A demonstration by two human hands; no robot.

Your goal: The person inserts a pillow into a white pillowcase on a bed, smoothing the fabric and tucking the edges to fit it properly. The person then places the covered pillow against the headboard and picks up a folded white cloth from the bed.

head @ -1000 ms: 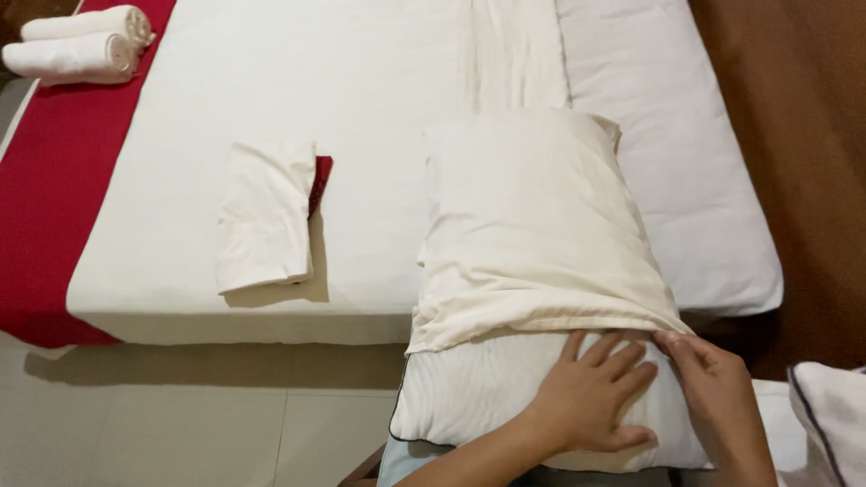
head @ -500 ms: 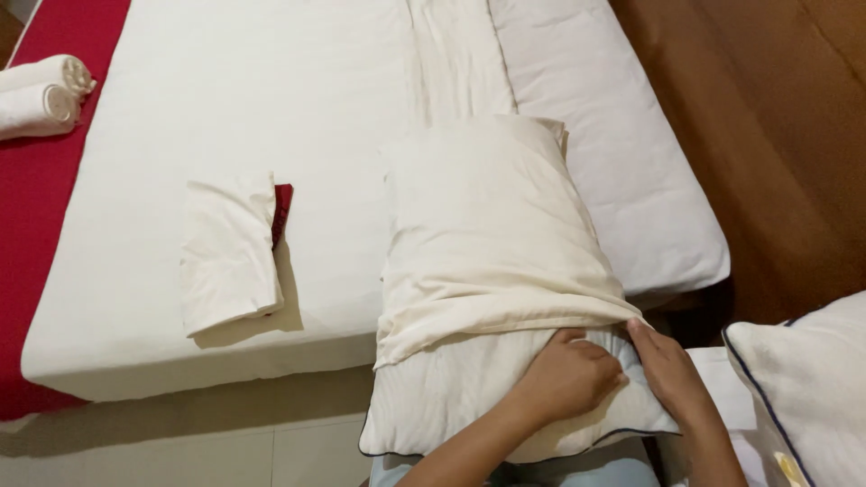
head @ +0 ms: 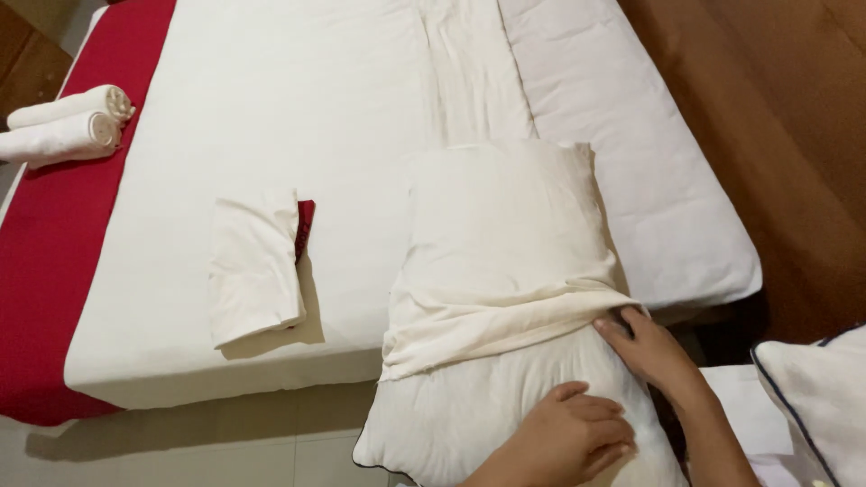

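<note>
Lower centre of frame: pillow (head: 505, 424) half inside cream pillowcase (head: 505, 243) (open edge bunched). Left hand (head: 564, 437) flat on pillow, fingers spread. Right hand (head: 645, 347) pinching pillowcase edge.

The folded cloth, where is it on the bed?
In the head view, the folded cream cloth lies on the white bed, left of the pillow under both hands, near the bed's front edge.
</note>
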